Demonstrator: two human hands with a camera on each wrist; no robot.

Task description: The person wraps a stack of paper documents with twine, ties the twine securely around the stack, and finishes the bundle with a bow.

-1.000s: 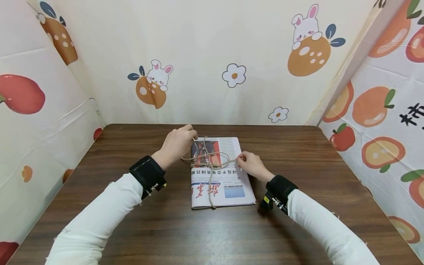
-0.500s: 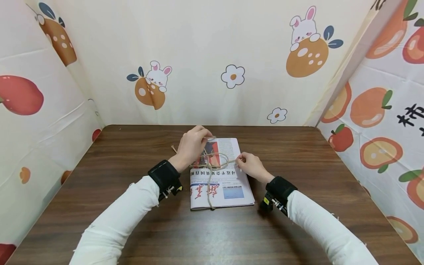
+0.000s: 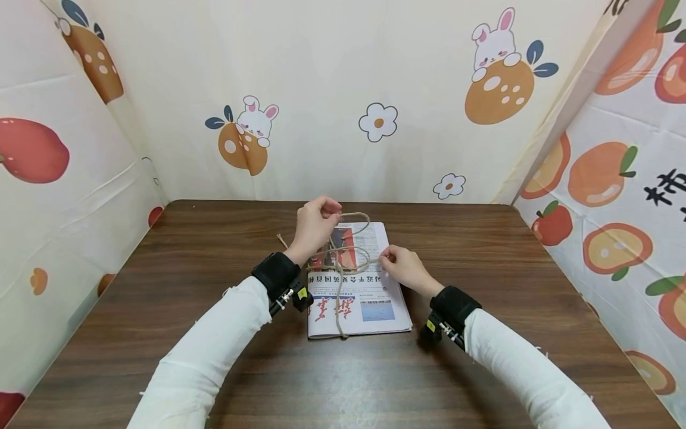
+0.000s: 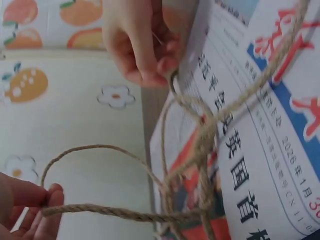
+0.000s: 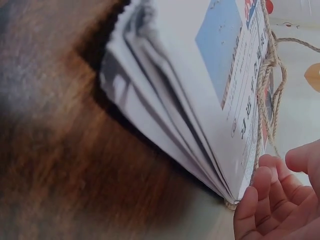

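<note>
A folded stack of newspapers (image 3: 377, 286) lies on the table, with jute twine (image 3: 341, 280) running lengthwise and crosswise over it. The strands meet in a knot (image 4: 204, 137) on the top sheet. Beyond the stack's upper left part, my left hand (image 3: 313, 226) pinches a strand between thumb and fingertips; a raised loop (image 4: 95, 146) curves from it back toward the knot. My right hand (image 3: 405, 268) is at the right edge, its thumb and fingers pinching the end of another loop. In the right wrist view, that hand's fingers (image 5: 262, 195) are beside the stack's edge.
The brown wooden table (image 3: 241, 369) spreads around the stack. A printed curtain (image 3: 321, 71) stands behind the table's far edge, with fruit-patterned cloth (image 3: 611, 238) on the right. A loose twine end (image 3: 281, 241) sticks out left of the left hand.
My left hand has moved right from the stack's upper left corner, drawing a strand into a raised loop over the far edge. My right hand has stayed at the right edge.
</note>
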